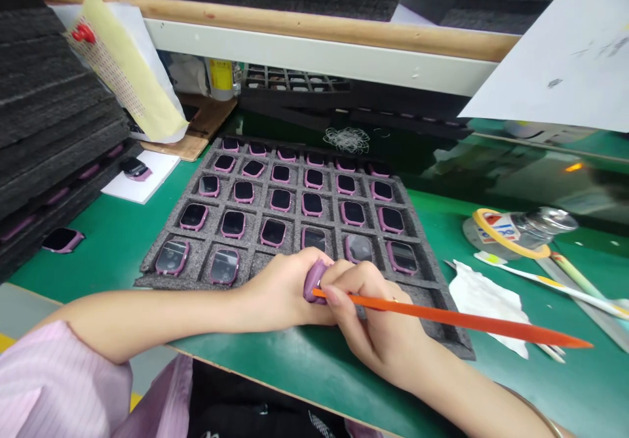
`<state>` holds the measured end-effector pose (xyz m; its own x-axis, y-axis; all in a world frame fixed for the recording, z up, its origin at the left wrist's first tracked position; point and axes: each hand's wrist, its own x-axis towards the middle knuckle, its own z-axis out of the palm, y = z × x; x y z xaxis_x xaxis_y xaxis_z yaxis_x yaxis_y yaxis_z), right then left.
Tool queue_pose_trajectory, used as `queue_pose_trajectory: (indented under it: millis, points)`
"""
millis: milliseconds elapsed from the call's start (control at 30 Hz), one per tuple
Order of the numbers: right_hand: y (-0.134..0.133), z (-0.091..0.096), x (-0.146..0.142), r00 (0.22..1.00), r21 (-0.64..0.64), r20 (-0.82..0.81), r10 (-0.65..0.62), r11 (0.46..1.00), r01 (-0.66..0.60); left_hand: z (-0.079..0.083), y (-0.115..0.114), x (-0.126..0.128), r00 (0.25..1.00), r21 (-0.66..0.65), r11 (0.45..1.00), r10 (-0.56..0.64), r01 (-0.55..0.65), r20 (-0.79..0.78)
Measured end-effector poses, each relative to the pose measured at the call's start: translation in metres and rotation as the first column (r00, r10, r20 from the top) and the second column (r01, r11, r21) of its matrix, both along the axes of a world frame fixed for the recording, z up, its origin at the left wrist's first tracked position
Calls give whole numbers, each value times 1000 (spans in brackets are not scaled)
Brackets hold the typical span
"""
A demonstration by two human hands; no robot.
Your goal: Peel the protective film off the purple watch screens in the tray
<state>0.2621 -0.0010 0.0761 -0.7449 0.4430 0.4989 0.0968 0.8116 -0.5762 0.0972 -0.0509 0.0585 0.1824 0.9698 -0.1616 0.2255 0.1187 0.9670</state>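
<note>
1. Left hand (pixel 280 290), lower centre of frame: closed around a pink watch (pixel 314 282), held just above the near edge of the tray. Only the watch's side shows; its face is hidden.
2. Right hand (pixel 373 323), lower centre-right: pinching an orange stick (pixel 457 320) in a pen grip. The tip meets the watch's edge and the shaft runs off to the right.
3. Handling note (judgement): brace both wrists on the desk (pixel 113 241). Grip the watch firmly by its sides. Lay the tip shallow along the seam with light pressure, so a slip glides off instead of scoring the screen. Turn the watch, not the stick.
4. Tray (pixel 147 279), centre: grey foam with rows of pink watches lying face up. One cell just behind the left hand looks empty.
5. Cloth (pixel 486 303), right of the tray: white and crumpled, within reach for wiping.
6. Tape (pixel 506 231), right, beyond the cloth, with pens beside it.
7. Loose watches, left: one on the desk (pixel 61 239), one on a white card (pixel 136 168).
8. Foam stack (pixel 49 97), upper left: dark sheets piled up.
9. Wire tangle (pixel 346 139), upper centre, beyond the tray.
</note>
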Motion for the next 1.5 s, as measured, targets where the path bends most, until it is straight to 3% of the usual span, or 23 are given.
queue_pose_trajectory:
  millis: [333, 467, 633, 767, 1367, 1500]
  points:
    - [4, 1, 0, 999, -74, -11, 37, 997, -38, -1, 1, 0, 999, -13, 1000, 11, -11, -35]
    - [3, 3, 0, 1000, -18, 17, 27, 999, -27, -1, 1, 0, 1000, -4, 1000, 2, -2, -10]
    - [3, 5, -1, 999, -50, -17, 29, 998, -30, -2, 0, 0, 999, -7, 1000, 8, -8, -36]
    - [3, 3, -1, 1000, 17, 17, 18, 1000, -18, -1, 0, -1, 1000, -4, 1000, -14, 14, -7]
    - [0, 6, 0, 1000, -47, 12, 9, 999, -9, -1, -1, -1, 999, -7, 1000, -4, 4, -36]
    - [-1, 7, -1, 999, -30, 52, 6, 1000, -4, -2, -1, 0, 1000, 15, 1000, -19, 19, 21]
